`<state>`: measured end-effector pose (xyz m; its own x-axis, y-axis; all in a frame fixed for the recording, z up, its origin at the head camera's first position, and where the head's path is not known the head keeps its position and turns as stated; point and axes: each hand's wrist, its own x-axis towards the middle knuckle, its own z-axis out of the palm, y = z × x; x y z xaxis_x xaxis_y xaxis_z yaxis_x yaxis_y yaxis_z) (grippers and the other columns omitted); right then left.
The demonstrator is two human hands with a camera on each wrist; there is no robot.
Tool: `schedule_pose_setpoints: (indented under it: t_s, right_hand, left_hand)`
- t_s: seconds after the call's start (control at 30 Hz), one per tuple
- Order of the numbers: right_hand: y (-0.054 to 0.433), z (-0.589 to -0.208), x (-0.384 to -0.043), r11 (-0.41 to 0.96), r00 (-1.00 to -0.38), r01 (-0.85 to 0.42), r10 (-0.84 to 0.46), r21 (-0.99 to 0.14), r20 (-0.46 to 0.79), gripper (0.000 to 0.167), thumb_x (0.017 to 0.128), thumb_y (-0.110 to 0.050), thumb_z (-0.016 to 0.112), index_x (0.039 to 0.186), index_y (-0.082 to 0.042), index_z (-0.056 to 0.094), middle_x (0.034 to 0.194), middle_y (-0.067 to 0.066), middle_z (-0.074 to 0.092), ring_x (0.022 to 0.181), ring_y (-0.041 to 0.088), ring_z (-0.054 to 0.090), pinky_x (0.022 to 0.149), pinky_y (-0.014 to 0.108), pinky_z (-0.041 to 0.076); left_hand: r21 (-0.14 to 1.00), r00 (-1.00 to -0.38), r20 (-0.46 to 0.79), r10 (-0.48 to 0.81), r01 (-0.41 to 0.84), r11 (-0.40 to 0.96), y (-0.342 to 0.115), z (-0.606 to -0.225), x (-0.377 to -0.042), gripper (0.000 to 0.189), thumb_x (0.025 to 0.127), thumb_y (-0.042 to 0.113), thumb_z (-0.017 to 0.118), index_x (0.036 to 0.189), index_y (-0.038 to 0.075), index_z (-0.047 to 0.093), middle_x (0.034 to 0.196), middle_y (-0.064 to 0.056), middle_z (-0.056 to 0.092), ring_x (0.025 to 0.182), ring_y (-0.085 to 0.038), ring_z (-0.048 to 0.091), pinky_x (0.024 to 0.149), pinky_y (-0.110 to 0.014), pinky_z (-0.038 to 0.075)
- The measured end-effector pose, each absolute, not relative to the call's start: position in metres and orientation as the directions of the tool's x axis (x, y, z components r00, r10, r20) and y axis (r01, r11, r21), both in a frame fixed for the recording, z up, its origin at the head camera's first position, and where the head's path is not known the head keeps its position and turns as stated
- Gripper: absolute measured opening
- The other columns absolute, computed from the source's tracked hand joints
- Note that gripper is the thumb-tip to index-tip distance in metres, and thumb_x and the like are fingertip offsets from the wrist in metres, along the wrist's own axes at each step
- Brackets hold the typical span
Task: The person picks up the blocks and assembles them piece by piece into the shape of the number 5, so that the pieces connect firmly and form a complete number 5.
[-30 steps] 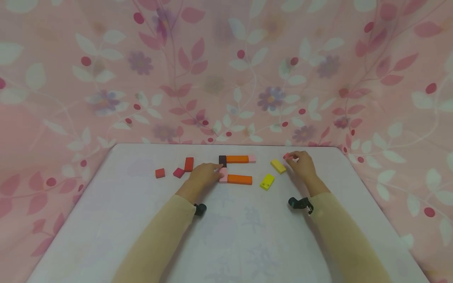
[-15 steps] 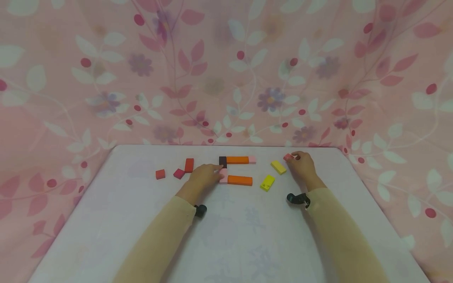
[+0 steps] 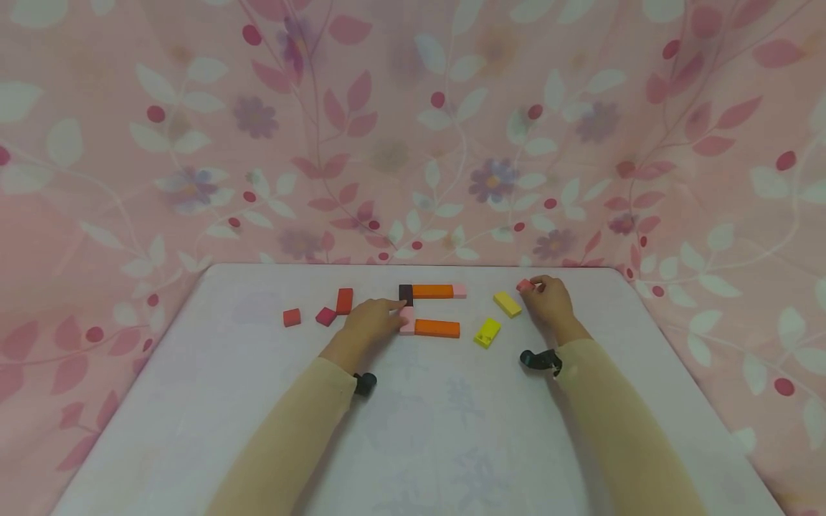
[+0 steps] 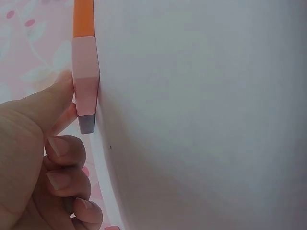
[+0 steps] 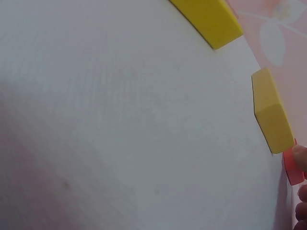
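Right hand [image 3: 548, 301] pinches a small red block [image 3: 525, 285] between thumb and finger, just beyond a pale yellow block [image 3: 507, 304]; whether the red piece touches the white table [image 3: 161, 401] I cannot tell. Left hand [image 3: 374, 317] is relaxed, its thumb against the side of a pink block [image 3: 406, 321] and its forefinger reaching toward a black block [image 3: 405, 294], while the other fingers hang loosely bent. Pink and black meet end to end; an orange block [image 3: 437, 328] runs rightward from the pink one, and a second orange piece [image 3: 433, 292] runs rightward from the black, tipped with a small pink cube [image 3: 459, 291]. Between that arrangement and the right hand lies a bright yellow block [image 3: 487, 333], small marks on its top too tiny to make out. Left of the left hand sit a red oblong [image 3: 345, 301], a darker red cube [image 3: 325, 316] near it and an orange-red cube [image 3: 292, 317] farther out. As for writing — faint grey-blue marks [image 3: 461, 401] shaped like characters show on the tabletop between the forearms, too pale to read — and behind everything hangs a pink floral cloth [image 3: 413, 143].
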<state>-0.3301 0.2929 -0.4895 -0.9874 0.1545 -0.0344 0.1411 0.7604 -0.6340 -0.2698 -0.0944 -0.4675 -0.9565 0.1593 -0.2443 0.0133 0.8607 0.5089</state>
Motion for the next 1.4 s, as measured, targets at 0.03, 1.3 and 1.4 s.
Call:
schedule_pose_setpoints:
  t_s: [0.03, 1.3, 1.4]
  right_hand:
    - [0.293, -0.489, -0.330, 0.761, -0.987, 0.142, 0.155, -0.633, -0.034, 0.046, 0.098, -0.029, 0.058, 0.134, 0.001, 0.055, 0.120, 0.023, 0.052, 0.106, 0.037, 0.048, 0.098, 0.051, 0.044]
    - [0.277, -0.468, -0.301, 0.747, -0.999, 0.039, 0.008, -0.663, -0.049, 0.046, 0.097, -0.031, 0.068, 0.129, 0.001, 0.061, 0.118, 0.021, 0.052, 0.104, 0.035, 0.048, 0.087, 0.041, 0.045]
    - [0.270, -0.465, -0.295, 0.754, -0.999, -0.005, -0.029, -0.657, -0.025, 0.042, 0.096, -0.029, 0.069, 0.126, 0.000, 0.063, 0.116, 0.020, 0.054, 0.103, 0.035, 0.048, 0.086, 0.041, 0.044]
  left_hand:
    - [0.507, -0.956, -0.244, 0.161, 0.015, 0.862, -0.094, -0.468, -0.270, 0.053, 0.098, 0.045, 0.062, 0.148, 0.034, 0.050, 0.146, -0.006, 0.054, 0.135, -0.031, 0.046, 0.110, -0.051, 0.038]
    - [0.493, -0.954, -0.245, 0.174, 0.032, 0.869, -0.096, -0.469, -0.273, 0.051, 0.099, 0.044, 0.060, 0.148, 0.035, 0.049, 0.148, -0.007, 0.053, 0.135, -0.031, 0.047, 0.111, -0.051, 0.037]
    - [0.497, -0.953, -0.248, 0.175, 0.030, 0.867, -0.096, -0.469, -0.273, 0.051, 0.099, 0.044, 0.060, 0.148, 0.035, 0.049, 0.148, -0.007, 0.052, 0.136, -0.031, 0.046, 0.111, -0.051, 0.036]
